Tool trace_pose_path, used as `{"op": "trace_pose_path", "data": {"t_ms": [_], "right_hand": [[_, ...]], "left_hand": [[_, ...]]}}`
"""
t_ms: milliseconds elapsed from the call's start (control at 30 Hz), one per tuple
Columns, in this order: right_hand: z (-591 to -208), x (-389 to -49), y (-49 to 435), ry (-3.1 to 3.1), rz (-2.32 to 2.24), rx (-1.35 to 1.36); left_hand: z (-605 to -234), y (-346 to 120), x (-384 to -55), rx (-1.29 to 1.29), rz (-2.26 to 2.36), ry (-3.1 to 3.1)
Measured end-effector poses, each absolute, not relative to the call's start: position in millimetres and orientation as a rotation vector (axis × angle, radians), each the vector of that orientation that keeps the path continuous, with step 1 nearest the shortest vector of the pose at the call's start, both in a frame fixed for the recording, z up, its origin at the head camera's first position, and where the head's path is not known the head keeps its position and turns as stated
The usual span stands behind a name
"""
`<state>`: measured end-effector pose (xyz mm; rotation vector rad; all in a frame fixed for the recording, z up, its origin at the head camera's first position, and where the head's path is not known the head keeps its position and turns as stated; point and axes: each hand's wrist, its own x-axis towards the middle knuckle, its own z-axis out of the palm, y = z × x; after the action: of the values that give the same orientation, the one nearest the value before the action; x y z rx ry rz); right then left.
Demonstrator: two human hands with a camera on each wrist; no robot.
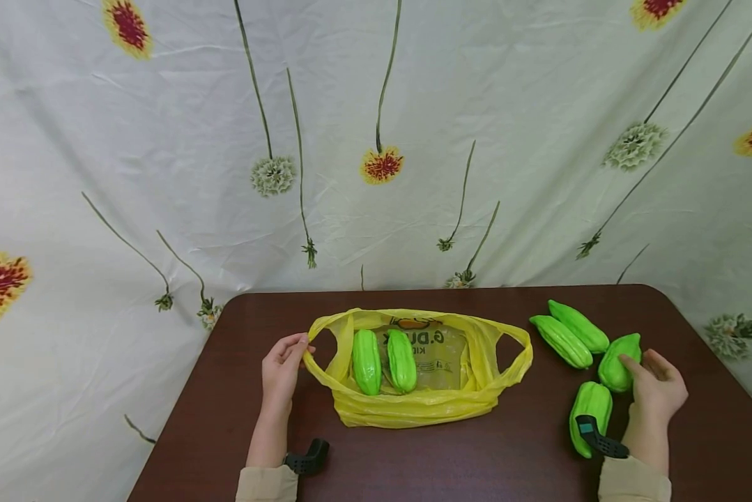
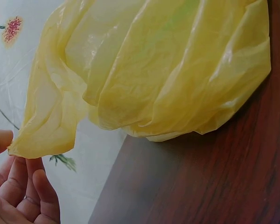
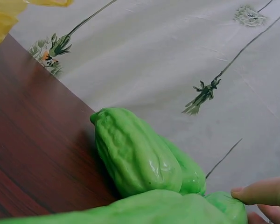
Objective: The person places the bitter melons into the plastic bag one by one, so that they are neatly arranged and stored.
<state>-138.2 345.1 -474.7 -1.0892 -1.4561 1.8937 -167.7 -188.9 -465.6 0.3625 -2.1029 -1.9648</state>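
Observation:
My left hand (image 1: pixel 286 359) pinches the left handle of a yellow plastic bag (image 1: pixel 413 411), and the left wrist view shows this handle stretched out from thumb and fingers. The bag's mouth lies open, with two green ribbed bitter gourds (image 1: pixel 366 362) inside, side by side in its left half. Over at the right, my right hand (image 1: pixel 659 387) has thumb and fingers at another bitter gourd (image 1: pixel 620 366). In the right wrist view a fingertip (image 3: pixel 238 192) presses on the end of this gourd.
Two more bitter gourds (image 1: pixel 560 341) lie together at the back right, and one (image 1: pixel 591 418) lies nearer, beside my right wrist. All are on a dark brown table (image 1: pixel 463 460). Behind its far edge hangs a white flowered cloth (image 1: pixel 507 104).

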Motion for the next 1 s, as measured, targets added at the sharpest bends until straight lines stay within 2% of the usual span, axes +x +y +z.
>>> {"op": "trace_pose_path", "data": {"t_ms": [267,667,1000], "right_hand": [[-473,-138,345,-1.526,1.903,-1.145],[-467,-140,348,-1.505,1.907,-1.047],[-428,-135,316,-1.442,1.981,-0.904]], "left_hand": [[-467,-190,-169,0.364,-1.972,-2.106],[-465,-189,-167,0.348,-1.952,-2.115],[-464,-189,-167,0.357,-1.971,-2.101]]}}
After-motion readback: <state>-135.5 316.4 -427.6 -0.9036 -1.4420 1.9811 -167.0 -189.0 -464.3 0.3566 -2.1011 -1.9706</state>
